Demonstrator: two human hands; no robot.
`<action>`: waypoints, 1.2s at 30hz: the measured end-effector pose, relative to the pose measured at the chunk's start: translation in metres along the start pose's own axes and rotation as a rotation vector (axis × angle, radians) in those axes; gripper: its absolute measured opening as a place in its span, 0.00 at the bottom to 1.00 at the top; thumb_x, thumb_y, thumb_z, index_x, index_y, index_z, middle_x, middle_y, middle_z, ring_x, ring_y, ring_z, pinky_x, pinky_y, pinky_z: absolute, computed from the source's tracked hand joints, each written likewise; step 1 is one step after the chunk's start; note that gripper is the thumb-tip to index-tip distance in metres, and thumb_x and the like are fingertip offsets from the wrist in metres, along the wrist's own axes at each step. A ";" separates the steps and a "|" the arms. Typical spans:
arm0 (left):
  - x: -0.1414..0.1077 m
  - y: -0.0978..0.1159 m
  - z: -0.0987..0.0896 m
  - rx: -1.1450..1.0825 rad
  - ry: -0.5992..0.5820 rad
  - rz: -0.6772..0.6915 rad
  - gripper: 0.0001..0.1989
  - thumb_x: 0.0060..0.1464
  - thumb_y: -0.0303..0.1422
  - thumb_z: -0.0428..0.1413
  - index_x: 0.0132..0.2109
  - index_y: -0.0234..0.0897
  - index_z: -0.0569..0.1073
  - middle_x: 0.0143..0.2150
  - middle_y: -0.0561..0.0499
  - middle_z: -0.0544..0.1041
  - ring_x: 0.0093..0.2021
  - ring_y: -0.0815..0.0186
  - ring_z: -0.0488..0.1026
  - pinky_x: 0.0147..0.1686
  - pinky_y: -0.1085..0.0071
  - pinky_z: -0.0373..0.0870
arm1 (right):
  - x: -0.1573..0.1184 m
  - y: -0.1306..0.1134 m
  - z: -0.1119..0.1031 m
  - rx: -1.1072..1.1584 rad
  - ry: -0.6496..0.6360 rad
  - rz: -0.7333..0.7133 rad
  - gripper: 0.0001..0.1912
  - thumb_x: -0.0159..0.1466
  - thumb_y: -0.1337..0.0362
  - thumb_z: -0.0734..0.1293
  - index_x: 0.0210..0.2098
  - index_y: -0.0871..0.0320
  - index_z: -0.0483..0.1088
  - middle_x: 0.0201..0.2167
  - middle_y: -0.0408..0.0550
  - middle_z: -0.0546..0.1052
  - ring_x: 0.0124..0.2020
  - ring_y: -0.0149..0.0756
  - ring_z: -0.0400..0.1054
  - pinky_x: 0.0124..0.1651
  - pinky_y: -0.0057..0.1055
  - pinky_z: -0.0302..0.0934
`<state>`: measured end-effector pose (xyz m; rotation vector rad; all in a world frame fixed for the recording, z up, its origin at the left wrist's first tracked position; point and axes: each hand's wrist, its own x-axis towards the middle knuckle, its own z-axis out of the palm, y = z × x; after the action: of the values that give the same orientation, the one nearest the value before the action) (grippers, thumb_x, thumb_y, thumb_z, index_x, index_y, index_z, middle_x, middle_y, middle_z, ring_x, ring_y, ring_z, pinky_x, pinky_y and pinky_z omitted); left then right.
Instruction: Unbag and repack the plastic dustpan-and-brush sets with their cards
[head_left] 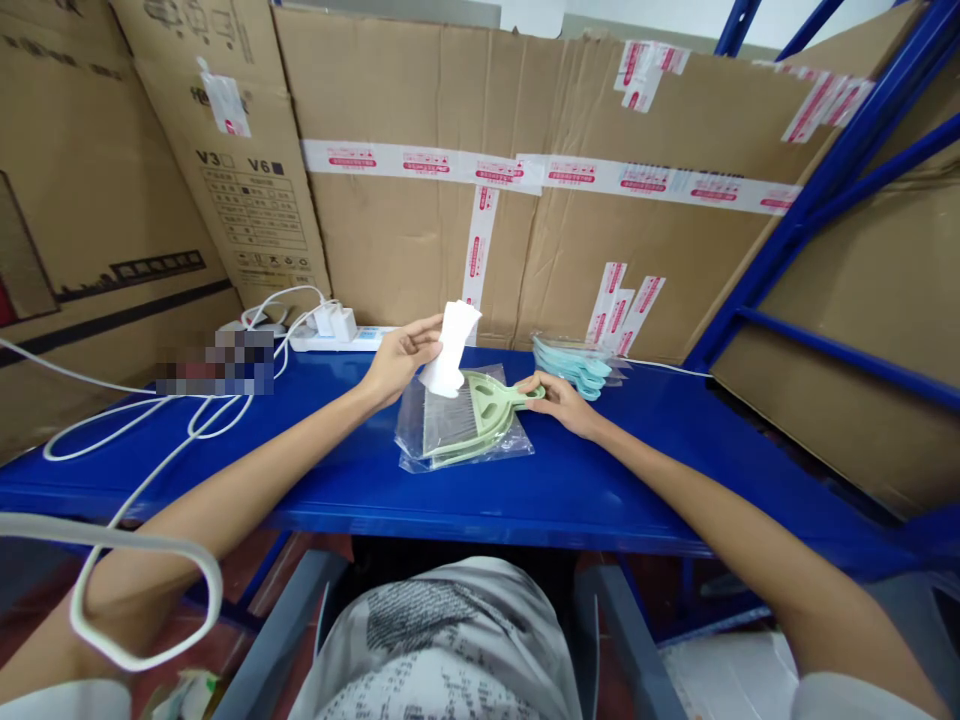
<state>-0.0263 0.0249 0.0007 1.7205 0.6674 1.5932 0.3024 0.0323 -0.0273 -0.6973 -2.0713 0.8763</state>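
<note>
Currently, your left hand (pixel 401 362) has a folded white sheet (pixel 454 345) pinched between thumb and fingers, held upright with its lower end in front of the far left part of the clear plastic wrapping (pixel 517 440). Your right hand (pixel 566 405) grips the handle of the light-green dustpan and brush set (pixel 499 395), which lies on the blue table (pixel 600 490) straight in front of you, bristles toward your left and handle toward your right. As for how far things have come, the sheet is in your grasp and not laid down, and the set is steadied at its handle with the wrapping around its lower and left sides. Whether the set sits inside that plastic or on top of it, you cannot tell from this angle, nor whether the sheet touches the plastic. Just beyond your right hand, pale-blue plastic pieces (pixel 574 365) lie together in clear film, with neither hand holding them.
</note>
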 end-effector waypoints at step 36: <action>-0.015 0.013 0.008 0.631 -0.432 0.168 0.15 0.68 0.33 0.57 0.56 0.34 0.83 0.30 0.49 0.83 0.23 0.68 0.77 0.29 0.73 0.73 | -0.011 -0.052 0.014 -0.357 0.231 -0.153 0.11 0.71 0.58 0.68 0.44 0.55 0.81 0.35 0.47 0.83 0.24 0.33 0.75 0.29 0.33 0.72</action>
<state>-0.0212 0.0036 0.0010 2.5396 0.8750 1.1017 0.2875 -0.0118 0.0010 -0.7743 -2.0564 0.3242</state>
